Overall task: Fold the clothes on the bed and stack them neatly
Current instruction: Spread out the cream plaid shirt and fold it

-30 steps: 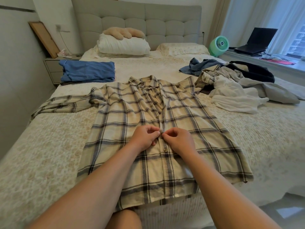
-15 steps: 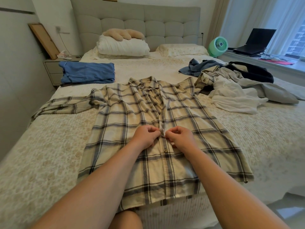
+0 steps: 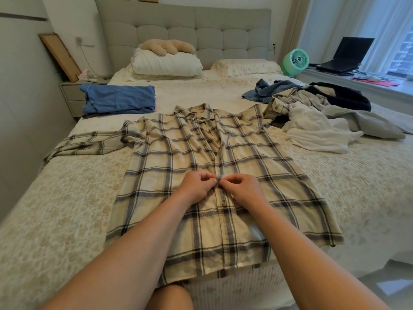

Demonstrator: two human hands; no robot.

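Both hands pinch the placket of the plaid shirt (image 3: 178,166), spread flat at the bed's (image 3: 55,220) near edge: left hand (image 3: 196,189) and right hand (image 3: 243,190) meet mid-front, apparently at a button. Keep both edges aligned and flat. Beyond lie folded blue garments (image 3: 118,101) and an unfolded pile (image 3: 324,117).

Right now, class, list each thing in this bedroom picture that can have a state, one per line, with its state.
plaid shirt: spread flat, front up, upper buttons undone
left hand: pinches the shirt's front edge
right hand: pinches the shirt's front edge
blue garment: folded, lying near the nightstand
clothes pile: unfolded, heaped
laptop: lid open, screen dark
green fan: upright; running or not, cannot tell
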